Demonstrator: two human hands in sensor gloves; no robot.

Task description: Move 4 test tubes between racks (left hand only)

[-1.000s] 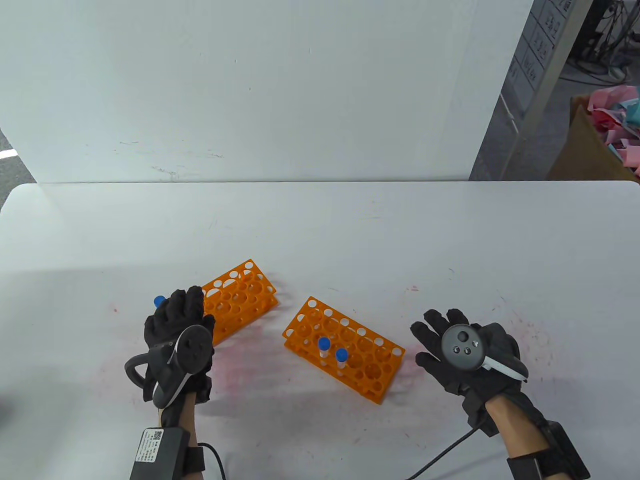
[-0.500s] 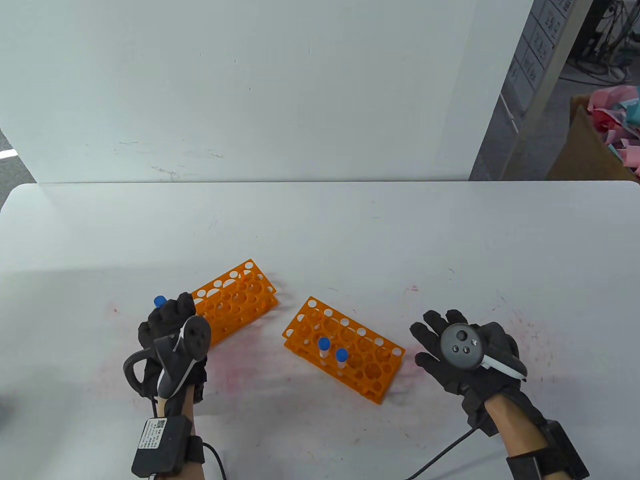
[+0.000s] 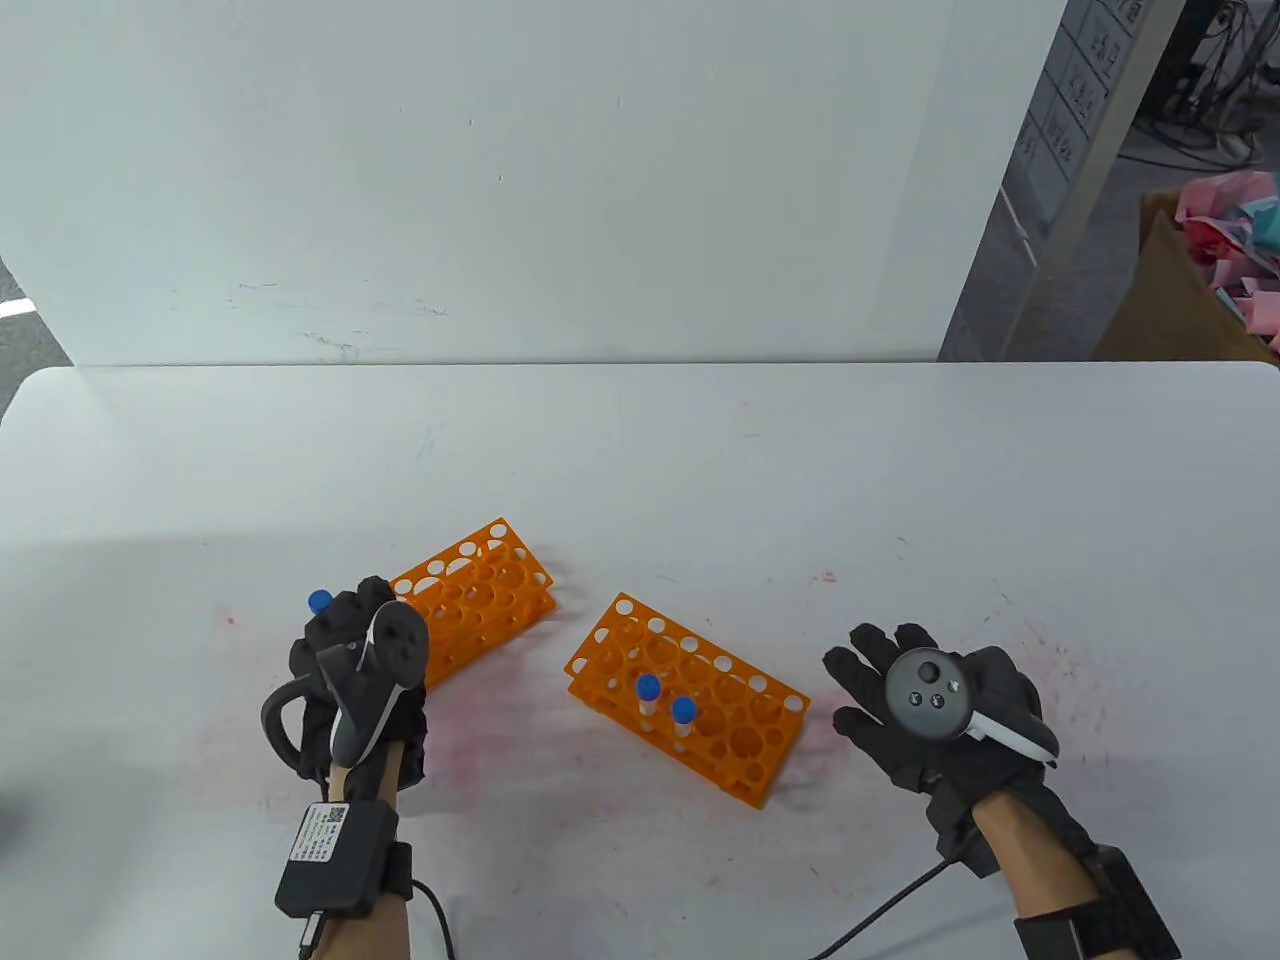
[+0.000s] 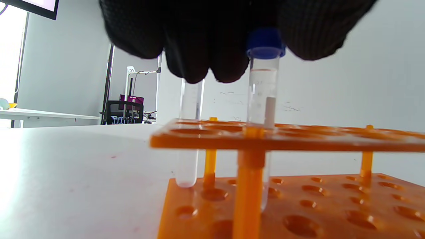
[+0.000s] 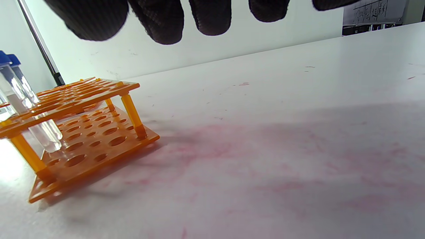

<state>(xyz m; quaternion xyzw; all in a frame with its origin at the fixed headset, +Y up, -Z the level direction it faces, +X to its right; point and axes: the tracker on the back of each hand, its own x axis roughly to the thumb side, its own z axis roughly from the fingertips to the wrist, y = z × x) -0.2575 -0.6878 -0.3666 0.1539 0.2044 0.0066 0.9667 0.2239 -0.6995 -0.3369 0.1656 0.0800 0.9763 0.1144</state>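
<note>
Wrist view alone showed my left hand [image 4: 232, 30] gripping a blue-capped tube [image 4: 264, 83] seated in the rack [image 4: 285, 141]; right hand [image 3: 935, 715] lay open, holding nothing.

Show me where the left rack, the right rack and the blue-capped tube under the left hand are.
left rack [image 3: 478, 590], table view, on its top plate.
right rack [image 3: 722, 690], table view, on its top plate.
blue-capped tube [image 4: 264, 88], left wrist view, on its clear body, below the cap.
</note>
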